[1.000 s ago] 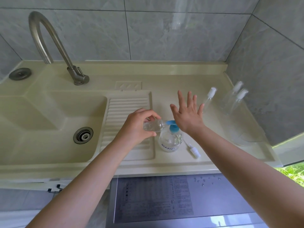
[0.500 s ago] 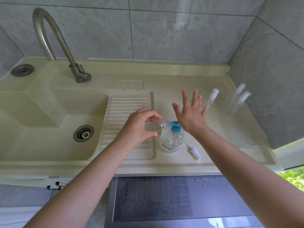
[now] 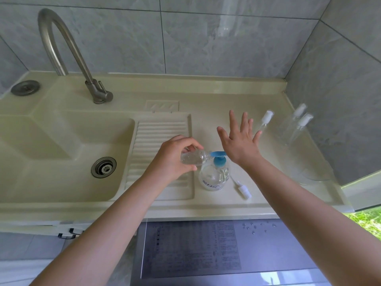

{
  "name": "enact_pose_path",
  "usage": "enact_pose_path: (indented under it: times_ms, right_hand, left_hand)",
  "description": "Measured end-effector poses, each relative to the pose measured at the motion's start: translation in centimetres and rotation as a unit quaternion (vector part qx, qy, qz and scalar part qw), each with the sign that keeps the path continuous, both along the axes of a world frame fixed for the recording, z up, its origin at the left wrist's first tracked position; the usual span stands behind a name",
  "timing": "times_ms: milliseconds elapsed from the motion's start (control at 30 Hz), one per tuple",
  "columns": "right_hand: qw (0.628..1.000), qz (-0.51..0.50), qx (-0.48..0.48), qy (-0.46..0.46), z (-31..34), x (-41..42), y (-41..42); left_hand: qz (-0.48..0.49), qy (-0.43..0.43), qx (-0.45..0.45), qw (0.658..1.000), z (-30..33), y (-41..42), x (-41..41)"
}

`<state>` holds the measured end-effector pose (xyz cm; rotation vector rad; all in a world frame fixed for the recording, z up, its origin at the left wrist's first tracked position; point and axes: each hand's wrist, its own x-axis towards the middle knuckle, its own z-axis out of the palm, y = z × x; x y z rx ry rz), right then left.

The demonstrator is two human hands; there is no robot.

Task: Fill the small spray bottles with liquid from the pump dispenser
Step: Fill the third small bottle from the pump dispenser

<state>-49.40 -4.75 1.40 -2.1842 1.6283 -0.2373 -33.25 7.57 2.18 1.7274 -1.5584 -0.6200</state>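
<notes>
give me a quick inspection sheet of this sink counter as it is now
surface: cream counter with sink and ribbed drainboard
job's things: pump dispenser upright; small bottle tilted at its blue nozzle; three capped spray bottles far right; loose spray cap lying flat
clutter: nothing seen
hands: left hand holds small bottle; right hand open over pump
cables: nothing seen
surroundings: tap, grey tiles

worktop (image 3: 216,112): pale cream, ribbed panel | pump dispenser (image 3: 214,176): clear, blue head, blue lettering | spray bottles (image 3: 294,129) at 2 o'clock: clear, white caps | tap (image 3: 61,48): brushed steel | wall tiles (image 3: 206,38): grey marbled
</notes>
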Motion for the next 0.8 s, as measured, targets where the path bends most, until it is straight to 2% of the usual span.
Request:
enact_pose_path:
  times_ms: [367, 533, 600, 733, 800]
  right_hand:
    - [0.994, 0.021, -0.068, 0.086, -0.7, -0.2, 0.1]
    - [0.991, 0.011, -0.113, 0.065, 0.6, 0.1, 0.2]
    - [0.987, 0.023, -0.133, 0.084, 0.4, 0.2, 0.3]
    - [0.994, 0.012, -0.076, 0.072, -0.8, 0.1, 0.5]
    - [0.991, 0.018, -0.099, 0.087, -0.9, 0.1, 0.5]
  left_hand:
    - [0.0, -0.007, 0.012, 1.0, 0.3, 0.0, -0.1]
    - [0.0, -0.012, 0.008, 1.0, 0.1, 0.2, -0.1]
    - [-0.001, -0.012, 0.009, 1.0, 0.2, 0.1, -0.1]
    - [-0.001, -0.014, 0.005, 1.0, 0.3, 0.0, -0.2]
    - [-0.004, -0.018, 0.002, 1.0, 0.2, 0.0, -0.2]
